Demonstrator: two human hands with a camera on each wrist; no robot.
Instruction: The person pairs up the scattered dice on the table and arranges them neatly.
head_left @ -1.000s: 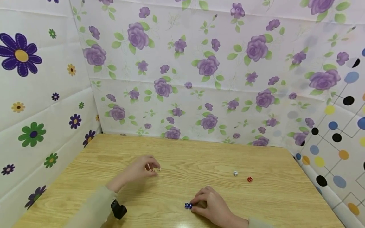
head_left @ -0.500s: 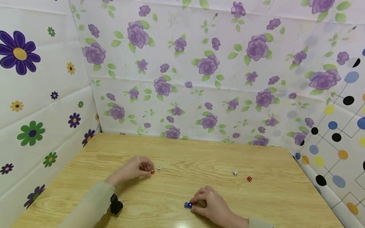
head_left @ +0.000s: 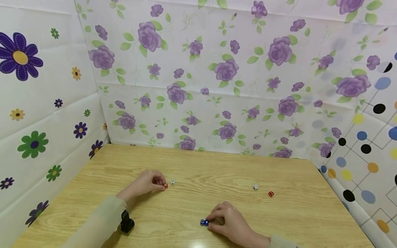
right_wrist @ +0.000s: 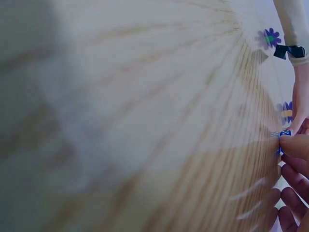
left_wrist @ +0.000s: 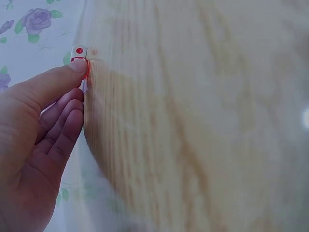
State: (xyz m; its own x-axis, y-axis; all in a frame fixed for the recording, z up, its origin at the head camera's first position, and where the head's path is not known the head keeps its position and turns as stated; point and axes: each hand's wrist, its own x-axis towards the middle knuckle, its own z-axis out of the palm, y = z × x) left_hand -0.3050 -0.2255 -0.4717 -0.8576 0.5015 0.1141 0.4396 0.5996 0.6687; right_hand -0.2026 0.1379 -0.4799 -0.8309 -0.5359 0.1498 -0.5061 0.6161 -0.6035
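Observation:
On the left of the table, my left hand [head_left: 145, 183] pinches a red die [head_left: 165, 186] between thumb and fingers. A white die [head_left: 172, 182] lies just beyond it, close but apart in the head view. In the left wrist view the thumb covers most of the red die, and the white die [left_wrist: 79, 50] shows a red dot behind it. Near the table's front, my right hand [head_left: 231, 224] pinches a blue die [head_left: 206, 223]. A second blue die [head_left: 202, 222] sits right against its left side. The right wrist view shows a blue die [right_wrist: 286, 133] at the thumb tip.
Farther right on the wooden table [head_left: 217, 172] lie another white die [head_left: 255, 187] and another red die [head_left: 271, 194], apart from each other. A flowered cloth [head_left: 201, 103] hangs along the back edge. A black wrist camera [head_left: 126, 222] sits on the left sleeve.
My left hand has drawn back a little to the left, from over the red and white dice to a pinch on the red one. My right hand stays at the blue dice.

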